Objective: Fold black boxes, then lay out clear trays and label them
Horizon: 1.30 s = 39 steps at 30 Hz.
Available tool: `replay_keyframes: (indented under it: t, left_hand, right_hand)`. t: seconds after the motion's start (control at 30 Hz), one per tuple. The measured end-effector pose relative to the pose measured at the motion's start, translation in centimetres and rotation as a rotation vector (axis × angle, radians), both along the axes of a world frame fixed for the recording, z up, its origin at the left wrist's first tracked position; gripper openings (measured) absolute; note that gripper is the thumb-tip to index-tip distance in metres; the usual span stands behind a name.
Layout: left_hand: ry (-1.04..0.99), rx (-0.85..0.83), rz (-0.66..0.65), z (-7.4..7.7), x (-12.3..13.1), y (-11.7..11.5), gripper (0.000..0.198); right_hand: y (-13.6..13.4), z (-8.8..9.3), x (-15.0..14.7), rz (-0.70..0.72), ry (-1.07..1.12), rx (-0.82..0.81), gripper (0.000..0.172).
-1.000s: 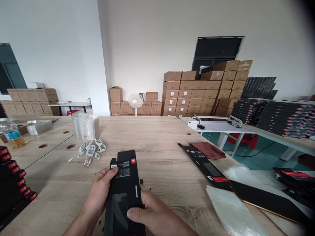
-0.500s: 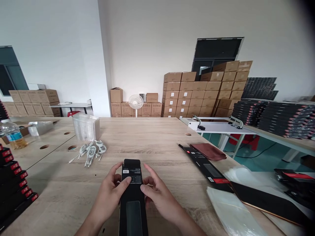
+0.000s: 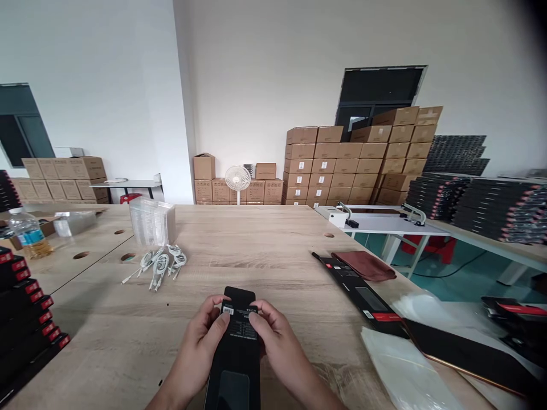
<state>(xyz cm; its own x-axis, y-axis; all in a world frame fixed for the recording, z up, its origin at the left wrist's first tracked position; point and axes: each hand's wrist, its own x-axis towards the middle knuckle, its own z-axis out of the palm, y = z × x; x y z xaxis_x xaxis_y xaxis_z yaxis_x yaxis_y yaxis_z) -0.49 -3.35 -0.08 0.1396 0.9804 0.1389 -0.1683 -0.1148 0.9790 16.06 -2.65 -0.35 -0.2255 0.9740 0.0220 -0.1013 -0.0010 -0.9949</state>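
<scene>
Light wood table, w/ round holes at left. Near edge, centre: long black box flat on the top, left hand & right hand pinching its far end. Beyond, to the left: coiled white cables, clear plastic stack just behind them. Far left: bottle; stacked black boxes w/ red tabs at the left edge. Right side: flat black packs in a row, maroon cloth touching them, clear bags nearer.
</scene>
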Motion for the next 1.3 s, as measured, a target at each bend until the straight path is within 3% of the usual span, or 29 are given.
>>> replay_keyframes:
  t: [0.1,0.23,0.53,0.73,0.83,0.97,1.1,1.3]
  left_hand:
    - [0.000,-0.003,-0.077,0.1,0.0,-0.1,0.034]
    - [0.013,-0.021,-0.164,0.4,-0.3,-0.2,0.031]
    - [0.018,-0.056,-0.234,0.6,-0.5,-0.5,0.024]
    - [0.101,0.007,-0.325,0.9,-0.7,-0.5,0.028]
    - [0.123,0.011,-0.323,0.6,-0.8,-0.6,0.030]
    - [0.075,-0.054,-0.313,-0.2,-0.7,-0.7,0.041]
    - [0.079,-0.054,-0.291,-0.5,-0.6,-0.6,0.048]
    - [0.051,-0.004,-0.267,-0.4,-0.5,-0.5,0.033]
  right_hand:
    - [0.6,-0.2,0.6,-0.070,0.005,0.016,0.041]
    - [1.3,0.0,1.6,-0.158,0.026,0.047,0.047]
    - [1.5,-0.1,1.9,-0.124,-0.024,0.106,0.030]
    - [1.3,-0.6,1.7,-0.014,0.308,-0.232,0.036]
    - [1.2,-0.7,1.6,0.072,0.292,-0.309,0.036]
    - [0.9,-0.2,1.6,-0.034,0.172,-0.184,0.035]
    - [0.4,0.7,1.7,-0.053,0.054,-0.046,0.031]
    - [0.3,1.1,1.7,-0.022,-0.001,0.003,0.035]
